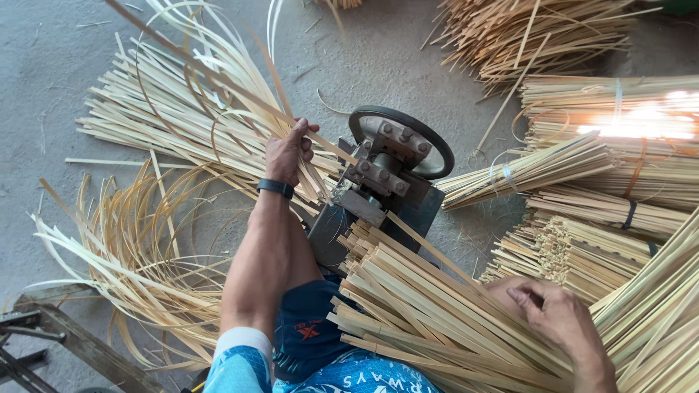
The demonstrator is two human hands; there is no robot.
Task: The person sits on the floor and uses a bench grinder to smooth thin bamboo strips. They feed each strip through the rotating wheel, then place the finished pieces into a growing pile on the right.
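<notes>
1. Bamboo strip (328, 142) ran through the splitting machine (386, 175), gripped by the left hand (287, 151) just past the machine.
2. Right hand (557, 316) lay loosely curled on the slat bundle (422, 306) across the lap.
3. Thin split strips (182, 109) were piled beyond the left hand.

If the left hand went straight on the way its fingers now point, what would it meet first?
The left hand points up and away, gripping thin split bamboo strips coming off the splitting machine. Going straight on, it would likely meet more of that fanned strip pile first; depth is unclear.
</notes>
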